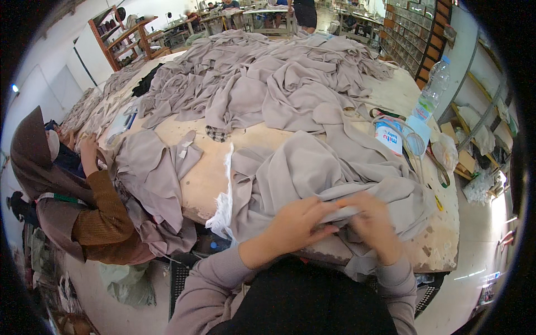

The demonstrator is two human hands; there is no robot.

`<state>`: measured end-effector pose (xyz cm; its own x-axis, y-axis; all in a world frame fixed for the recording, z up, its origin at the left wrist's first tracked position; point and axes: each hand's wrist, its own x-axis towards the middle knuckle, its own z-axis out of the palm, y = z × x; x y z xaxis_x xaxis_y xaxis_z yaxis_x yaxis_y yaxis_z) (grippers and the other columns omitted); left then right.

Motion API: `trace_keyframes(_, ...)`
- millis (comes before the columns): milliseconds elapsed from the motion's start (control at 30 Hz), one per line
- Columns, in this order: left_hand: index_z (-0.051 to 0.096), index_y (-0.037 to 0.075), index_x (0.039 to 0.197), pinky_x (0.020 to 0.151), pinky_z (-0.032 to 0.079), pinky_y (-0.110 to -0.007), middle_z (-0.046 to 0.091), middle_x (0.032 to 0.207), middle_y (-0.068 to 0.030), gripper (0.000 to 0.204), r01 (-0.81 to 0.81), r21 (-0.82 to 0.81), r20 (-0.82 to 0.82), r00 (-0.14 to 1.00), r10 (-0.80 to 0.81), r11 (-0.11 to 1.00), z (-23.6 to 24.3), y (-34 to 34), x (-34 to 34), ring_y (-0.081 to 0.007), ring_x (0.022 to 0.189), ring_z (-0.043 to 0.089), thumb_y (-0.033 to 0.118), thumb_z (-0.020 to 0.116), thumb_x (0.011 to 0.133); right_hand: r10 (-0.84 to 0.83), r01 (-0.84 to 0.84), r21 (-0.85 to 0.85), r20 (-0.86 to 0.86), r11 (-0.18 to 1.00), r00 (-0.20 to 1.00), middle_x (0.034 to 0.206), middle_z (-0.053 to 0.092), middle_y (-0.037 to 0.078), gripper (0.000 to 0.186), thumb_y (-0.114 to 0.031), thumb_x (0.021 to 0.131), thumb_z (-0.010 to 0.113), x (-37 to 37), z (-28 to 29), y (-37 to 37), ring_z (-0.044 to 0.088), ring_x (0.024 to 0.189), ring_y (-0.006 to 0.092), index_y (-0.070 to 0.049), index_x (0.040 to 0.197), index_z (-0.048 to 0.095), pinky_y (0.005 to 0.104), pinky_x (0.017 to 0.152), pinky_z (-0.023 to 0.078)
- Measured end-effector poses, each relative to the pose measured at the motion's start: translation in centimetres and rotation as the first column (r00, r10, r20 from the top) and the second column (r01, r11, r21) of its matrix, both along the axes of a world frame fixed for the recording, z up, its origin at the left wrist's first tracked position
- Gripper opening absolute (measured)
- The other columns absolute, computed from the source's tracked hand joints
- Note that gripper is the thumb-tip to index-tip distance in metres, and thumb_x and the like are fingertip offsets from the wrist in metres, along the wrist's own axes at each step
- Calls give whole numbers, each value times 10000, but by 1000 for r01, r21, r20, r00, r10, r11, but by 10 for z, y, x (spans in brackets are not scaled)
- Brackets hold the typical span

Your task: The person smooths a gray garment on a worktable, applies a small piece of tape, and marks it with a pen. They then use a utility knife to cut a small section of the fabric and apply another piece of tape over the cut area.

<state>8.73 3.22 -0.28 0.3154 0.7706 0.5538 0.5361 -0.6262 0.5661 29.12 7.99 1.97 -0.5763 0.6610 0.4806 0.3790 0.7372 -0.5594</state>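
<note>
Grey-taupe fabric (304, 167) lies in loose folds on the table in front of me, with one end hanging over the near edge. My left hand (298, 223) pinches a fold of it between thumb and fingers. Close beside it, my right hand (371, 218) is closed on the same fold, its fingers smeared by motion. Whether anything small sits between the fingertips is hidden. A frayed white cloth strip (224, 206) lies left of my fabric and droops over the table edge.
A large heap of the same fabric (251, 78) covers the table's far part. At right stand a plastic bottle (432, 89), a white-and-blue wipes pack (389, 137) and scissors (414, 144); a yellow-handled tool (438, 202) lies nearer. A co-worker (84, 195) handles fabric at left.
</note>
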Motion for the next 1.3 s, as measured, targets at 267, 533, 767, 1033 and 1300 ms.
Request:
trace_keyframes(267, 628, -2, 895, 680, 455, -287, 608, 768, -93, 233, 201, -422, 324, 944, -60, 884, 18, 9, -94, -198, 711, 577, 86, 659, 681, -521, 660, -207, -791, 722, 321, 893, 624, 94, 177, -113, 876, 484, 153, 16, 65, 564, 819, 181, 8, 953, 587, 278, 782, 421)
trace_keyframes(533, 616, -14, 894, 689, 453, -264, 599, 767, -88, 234, -313, -391, 93, 922, 375, 866, 19, 24, -121, -162, 715, 568, 90, 676, 693, -893, 882, 211, -68, 422, 444, 1081, 520, 116, 347, -95, 755, 617, 159, -18, 72, 494, 984, 240, -68, 1093, 544, 349, 804, 433)
trace_keyframes(767, 617, 12, 906, 711, 463, -340, 600, 821, -138, 339, -170, -439, -103, 985, 138, 882, 3, -12, -87, -263, 794, 597, 219, 721, 657, -365, 354, -134, -68, 926, 929, 1009, 556, 83, 354, -93, 749, 626, 56, 9, 24, 537, 741, 178, -62, 1093, 550, 284, 702, 447)
trace_keyframes(1033, 594, 49, 903, 709, 442, -396, 591, 855, -111, 327, -360, -253, -433, 872, 228, 898, 0, -13, -78, -292, 834, 572, 235, 695, 655, -251, 208, 241, 165, 948, 954, 815, 573, 95, 188, -81, 733, 639, 8, 18, 30, 563, 688, 203, -59, 920, 641, 305, 636, 467)
trace_keyframes(1300, 616, 6, 811, 636, 465, -293, 613, 705, -114, 188, -224, -500, -107, 974, 197, 837, -7, -6, -70, -216, 663, 597, 125, 662, 674, -457, 433, 150, 230, 889, 859, 809, 569, 87, 236, -66, 676, 694, 59, 20, 36, 564, 746, 218, -32, 900, 628, 309, 698, 455)
